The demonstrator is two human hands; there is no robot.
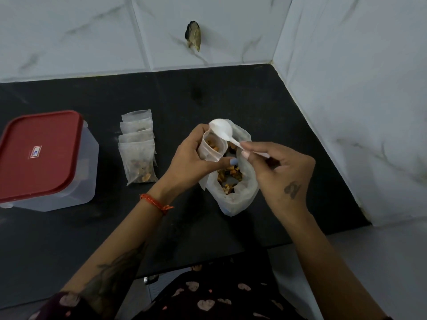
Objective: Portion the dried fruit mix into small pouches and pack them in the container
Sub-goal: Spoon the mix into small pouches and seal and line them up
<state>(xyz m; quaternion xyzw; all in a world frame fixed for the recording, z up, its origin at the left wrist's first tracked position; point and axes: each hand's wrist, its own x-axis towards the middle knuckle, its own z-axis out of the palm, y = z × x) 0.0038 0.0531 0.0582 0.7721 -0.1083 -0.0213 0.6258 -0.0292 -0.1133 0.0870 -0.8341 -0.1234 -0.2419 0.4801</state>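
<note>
My left hand (191, 158) grips a small clear pouch (212, 146), its mouth held open, with a little dried fruit inside. My right hand (275, 169) pinches the handle of a white plastic spoon (223, 131), whose bowl is tipped over the pouch's mouth. Just below the two hands stands a large open plastic bag of dried fruit mix (233, 181). Several filled small pouches (138, 146) lie overlapping on the black counter to the left. Further left stands a clear plastic container (76, 181) with its red lid (39, 153) on.
The black counter (265, 100) meets white tiled walls at the back and on the right. A dark hook-like fitting (193, 35) sticks out of the back wall. The counter's front edge runs near my body.
</note>
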